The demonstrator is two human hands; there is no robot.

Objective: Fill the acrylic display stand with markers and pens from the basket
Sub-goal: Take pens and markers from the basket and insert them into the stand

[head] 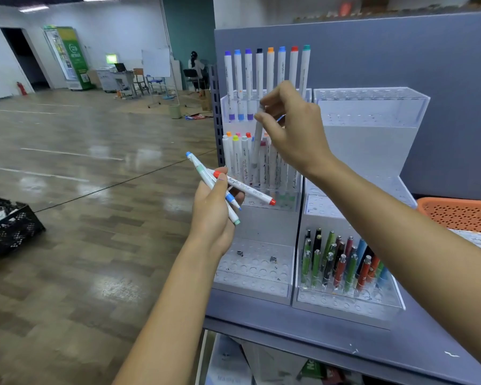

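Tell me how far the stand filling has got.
Done: the top-left tier holds a row of markers, and the bottom-right tier holds pens. In hand: the right hand lowers a marker into the middle-left tier; the left hand holds three more. Left: the bottom-left tier and upper-right tiers look empty.
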